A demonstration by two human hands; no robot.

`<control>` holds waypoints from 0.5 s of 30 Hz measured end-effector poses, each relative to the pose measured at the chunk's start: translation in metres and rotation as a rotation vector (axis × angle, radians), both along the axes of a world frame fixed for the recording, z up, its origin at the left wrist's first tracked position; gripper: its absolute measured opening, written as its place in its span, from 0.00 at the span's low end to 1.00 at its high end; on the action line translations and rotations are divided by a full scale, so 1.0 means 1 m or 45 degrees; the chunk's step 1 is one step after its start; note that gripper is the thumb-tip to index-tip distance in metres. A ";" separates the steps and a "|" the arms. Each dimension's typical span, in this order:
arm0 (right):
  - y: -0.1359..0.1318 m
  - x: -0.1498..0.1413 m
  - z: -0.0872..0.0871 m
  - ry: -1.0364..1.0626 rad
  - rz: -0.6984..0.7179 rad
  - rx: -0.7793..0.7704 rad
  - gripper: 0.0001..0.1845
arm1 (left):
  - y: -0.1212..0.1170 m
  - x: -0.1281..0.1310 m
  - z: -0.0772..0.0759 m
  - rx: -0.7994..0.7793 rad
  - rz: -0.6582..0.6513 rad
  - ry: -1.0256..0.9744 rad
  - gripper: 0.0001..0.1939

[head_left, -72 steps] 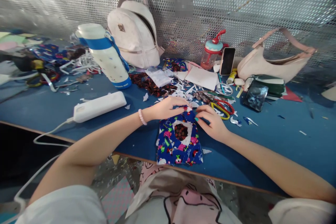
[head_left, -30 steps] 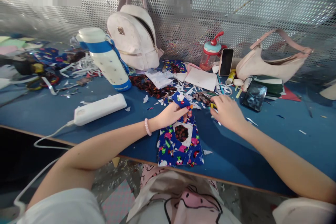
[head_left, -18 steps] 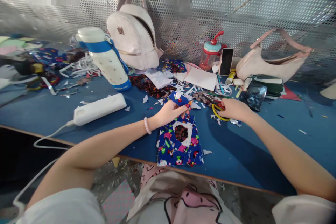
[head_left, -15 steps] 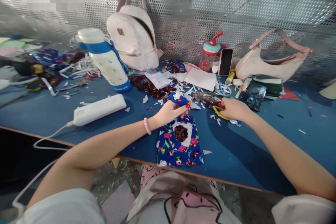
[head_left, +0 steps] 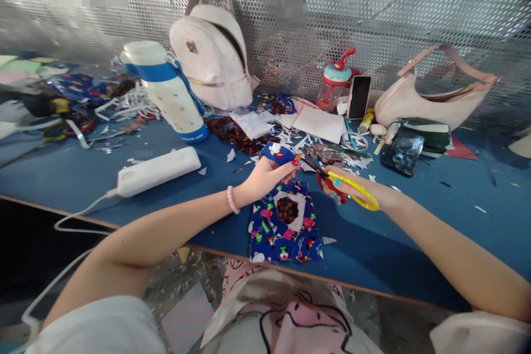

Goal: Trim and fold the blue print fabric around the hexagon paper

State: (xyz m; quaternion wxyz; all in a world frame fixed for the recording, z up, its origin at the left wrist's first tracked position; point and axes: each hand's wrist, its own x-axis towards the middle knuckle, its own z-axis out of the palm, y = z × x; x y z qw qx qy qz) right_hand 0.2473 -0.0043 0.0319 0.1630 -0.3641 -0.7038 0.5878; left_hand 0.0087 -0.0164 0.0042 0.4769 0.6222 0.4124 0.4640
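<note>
My left hand (head_left: 264,178) is closed on a piece of blue printed fabric (head_left: 277,151), held just above the table. In my right hand (head_left: 360,183) is a pair of scissors (head_left: 350,188) with yellow and red handles. Their dark blades point left, with the tips close to the held fabric; whether they touch it I cannot tell. Below my left hand lies a rectangular blue patterned cloth piece (head_left: 286,246) with a white patch around a dark centre, near the table's front edge.
White and blue bottle (head_left: 166,94), white power bank (head_left: 158,171) with cable, and white backpack (head_left: 211,61) stand to the left. Scraps and a white sheet (head_left: 318,124) lie behind my hands. Further right are a phone (head_left: 358,97), a dark wallet-like item (head_left: 402,150) and a handbag (head_left: 431,102).
My right hand has lifted the scissors from the scraps and brought them left and nearer, beside the held fabric. My left hand has stayed nearly in place.
</note>
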 end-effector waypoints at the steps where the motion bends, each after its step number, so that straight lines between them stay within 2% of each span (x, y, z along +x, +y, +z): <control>1: -0.003 -0.001 0.000 -0.029 0.022 -0.009 0.31 | 0.000 0.000 0.001 -0.013 0.000 -0.009 0.17; 5: -0.007 -0.003 -0.001 -0.089 0.101 -0.034 0.30 | -0.002 0.001 0.003 -0.062 -0.011 -0.022 0.15; 15: -0.010 -0.010 -0.008 0.052 0.185 -0.024 0.25 | -0.004 0.004 0.000 -0.075 -0.025 -0.057 0.14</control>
